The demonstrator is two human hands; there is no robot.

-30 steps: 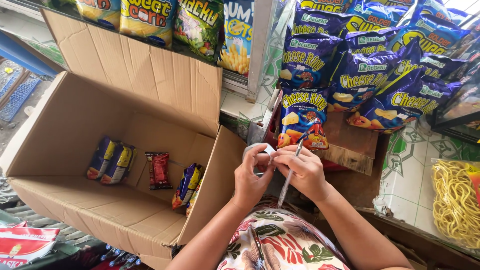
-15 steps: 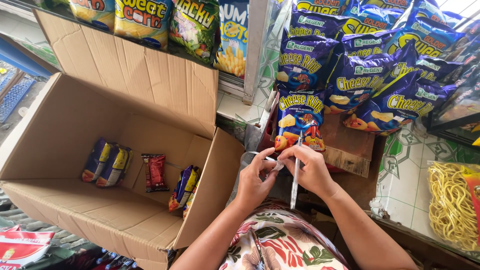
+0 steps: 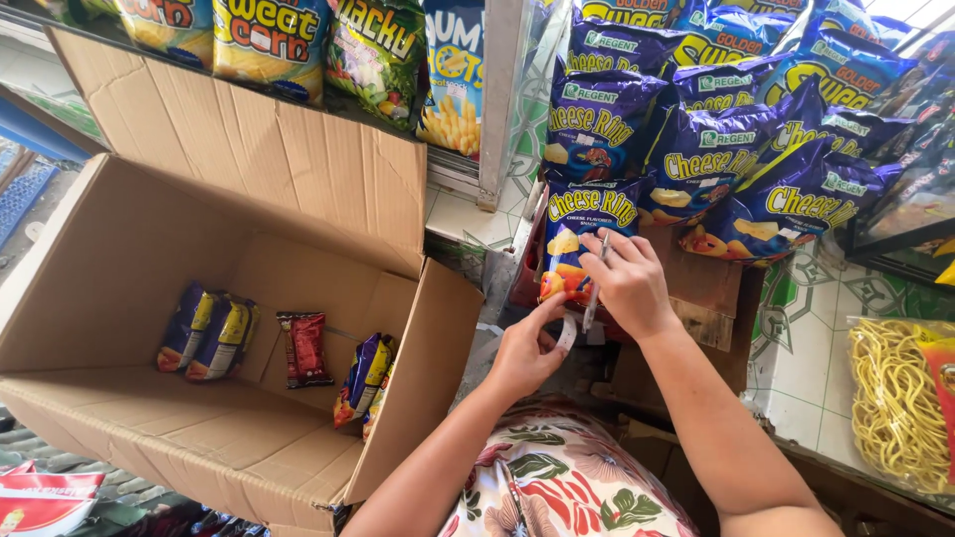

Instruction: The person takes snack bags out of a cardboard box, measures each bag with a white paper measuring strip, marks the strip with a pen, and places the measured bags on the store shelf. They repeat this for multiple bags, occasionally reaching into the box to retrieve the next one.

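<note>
Right hand [image 3: 629,283] closed around a pen [image 3: 594,293], tip down, just right of the open cardboard box [image 3: 249,179]. Left hand [image 3: 527,350] pinches a small white tape roll [image 3: 567,331] directly beneath the pen. Purple snack bag [image 3: 577,224] behind both hands.

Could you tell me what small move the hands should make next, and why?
Probably press the small white strip, pinched in the left hand, onto the purple snack bag: the right hand holds a pen right at that bag's lower edge, and the strip sits just below it.
</note>
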